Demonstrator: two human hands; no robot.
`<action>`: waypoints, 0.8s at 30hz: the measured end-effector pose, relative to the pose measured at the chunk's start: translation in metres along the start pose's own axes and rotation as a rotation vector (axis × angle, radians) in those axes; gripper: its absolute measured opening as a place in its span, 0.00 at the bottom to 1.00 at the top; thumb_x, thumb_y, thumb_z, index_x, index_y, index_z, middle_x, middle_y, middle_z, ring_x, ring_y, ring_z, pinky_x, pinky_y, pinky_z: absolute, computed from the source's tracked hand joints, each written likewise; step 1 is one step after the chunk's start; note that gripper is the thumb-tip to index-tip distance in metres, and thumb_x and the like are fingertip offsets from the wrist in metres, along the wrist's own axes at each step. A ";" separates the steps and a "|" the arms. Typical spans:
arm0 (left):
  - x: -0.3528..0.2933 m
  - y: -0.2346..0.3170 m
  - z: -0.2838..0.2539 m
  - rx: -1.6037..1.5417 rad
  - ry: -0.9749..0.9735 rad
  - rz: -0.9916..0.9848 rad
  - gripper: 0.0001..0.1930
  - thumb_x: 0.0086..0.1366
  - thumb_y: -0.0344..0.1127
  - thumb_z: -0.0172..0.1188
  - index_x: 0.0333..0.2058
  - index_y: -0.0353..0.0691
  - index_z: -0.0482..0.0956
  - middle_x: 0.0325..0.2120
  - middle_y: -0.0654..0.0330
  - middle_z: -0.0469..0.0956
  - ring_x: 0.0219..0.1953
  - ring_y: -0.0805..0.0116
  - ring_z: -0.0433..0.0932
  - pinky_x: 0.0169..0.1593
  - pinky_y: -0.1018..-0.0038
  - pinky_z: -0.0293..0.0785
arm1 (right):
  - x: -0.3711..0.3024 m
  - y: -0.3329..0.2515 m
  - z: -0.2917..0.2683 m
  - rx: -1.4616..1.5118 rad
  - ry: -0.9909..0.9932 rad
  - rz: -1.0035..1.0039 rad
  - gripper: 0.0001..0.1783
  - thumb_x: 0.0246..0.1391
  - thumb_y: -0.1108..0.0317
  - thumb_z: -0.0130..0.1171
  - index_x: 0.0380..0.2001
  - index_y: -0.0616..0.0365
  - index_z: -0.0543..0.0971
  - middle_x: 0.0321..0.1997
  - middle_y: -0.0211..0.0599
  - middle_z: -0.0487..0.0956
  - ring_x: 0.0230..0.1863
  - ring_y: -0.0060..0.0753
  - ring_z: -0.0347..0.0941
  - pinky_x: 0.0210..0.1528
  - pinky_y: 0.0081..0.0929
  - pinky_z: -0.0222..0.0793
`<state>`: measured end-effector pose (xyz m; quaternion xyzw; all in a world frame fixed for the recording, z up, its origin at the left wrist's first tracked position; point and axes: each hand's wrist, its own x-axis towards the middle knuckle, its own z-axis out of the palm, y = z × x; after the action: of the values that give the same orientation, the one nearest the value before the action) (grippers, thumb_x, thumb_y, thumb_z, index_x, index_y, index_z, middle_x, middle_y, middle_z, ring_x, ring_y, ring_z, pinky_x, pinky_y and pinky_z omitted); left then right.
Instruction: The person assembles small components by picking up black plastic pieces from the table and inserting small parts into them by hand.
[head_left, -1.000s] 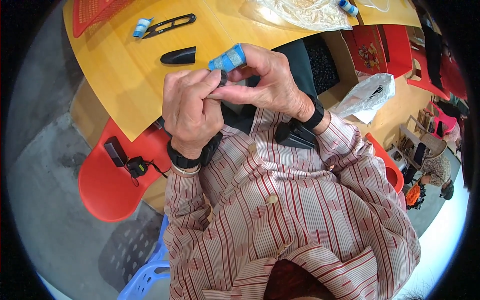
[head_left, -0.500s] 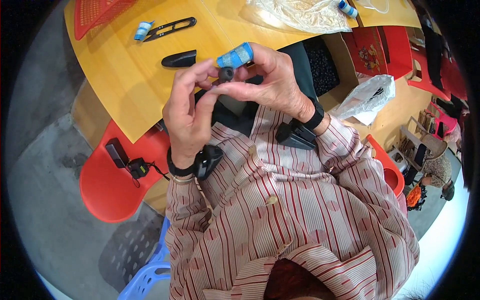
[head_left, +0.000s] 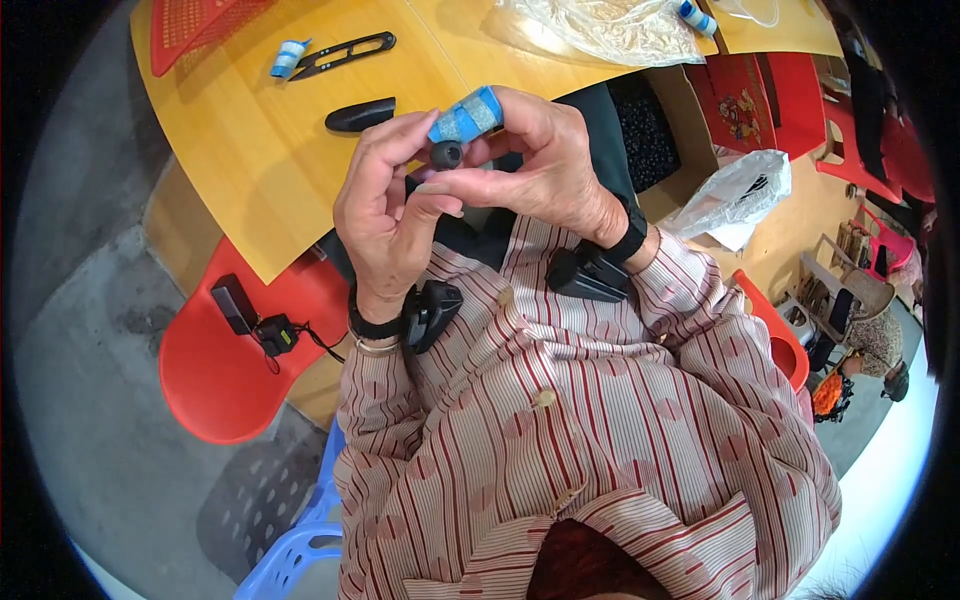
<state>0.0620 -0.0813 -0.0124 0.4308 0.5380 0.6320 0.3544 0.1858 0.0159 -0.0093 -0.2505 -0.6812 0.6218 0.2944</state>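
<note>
Above the table's near edge, my left hand point(head_left: 385, 205) and my right hand point(head_left: 545, 155) meet around a small round black part with a hole in its end point(head_left: 446, 155), perhaps rubber. Its far side is hidden by my fingers. My right thumb presses under it, and my right index finger, wearing a blue-and-grey wrap point(head_left: 466, 116), curves over it. The left fingertips pinch at its left side. Just beyond my left hand lies a black pointed cover point(head_left: 360, 115). Farther off are black thread snips point(head_left: 345, 55), beside another blue-and-white wrap point(head_left: 289, 58).
On the yellow table point(head_left: 230, 160) sit a red basket point(head_left: 190, 35) and a clear plastic bag point(head_left: 600, 30). A cardboard box of small black parts point(head_left: 642, 135) stands right of my legs, near a white bag point(head_left: 735, 195). A red stool point(head_left: 215, 380) at left bears black devices.
My left hand has shifted slightly right and its fingers have closed in toward the part. The black part has moved a little down and left; my right hand is nearly still.
</note>
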 end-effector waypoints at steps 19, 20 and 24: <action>0.019 0.009 0.003 0.356 0.063 0.067 0.18 0.50 0.30 0.65 0.42 0.37 0.76 0.31 0.58 0.73 0.32 0.68 0.73 0.37 0.76 0.71 | 0.005 0.006 0.002 0.856 -0.043 0.568 0.18 0.55 0.55 0.56 0.38 0.60 0.76 0.26 0.23 0.72 0.25 0.11 0.68 0.27 0.13 0.74; 0.020 0.011 0.004 0.412 0.057 0.054 0.16 0.50 0.28 0.64 0.40 0.38 0.77 0.30 0.58 0.73 0.31 0.68 0.73 0.36 0.76 0.71 | 0.004 0.011 0.001 0.911 -0.069 0.573 0.20 0.56 0.54 0.54 0.39 0.62 0.75 0.27 0.25 0.70 0.27 0.12 0.68 0.29 0.15 0.77; 0.021 0.014 0.010 0.583 0.106 -0.001 0.13 0.48 0.26 0.63 0.35 0.38 0.79 0.28 0.58 0.73 0.29 0.67 0.74 0.33 0.74 0.72 | 0.002 0.011 0.002 0.992 -0.080 0.617 0.20 0.57 0.54 0.53 0.39 0.62 0.74 0.26 0.25 0.69 0.27 0.11 0.67 0.29 0.15 0.77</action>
<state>0.0636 -0.0612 0.0055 0.4807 0.7146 0.4723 0.1875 0.1824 0.0172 -0.0204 -0.2458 -0.2150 0.9322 0.1559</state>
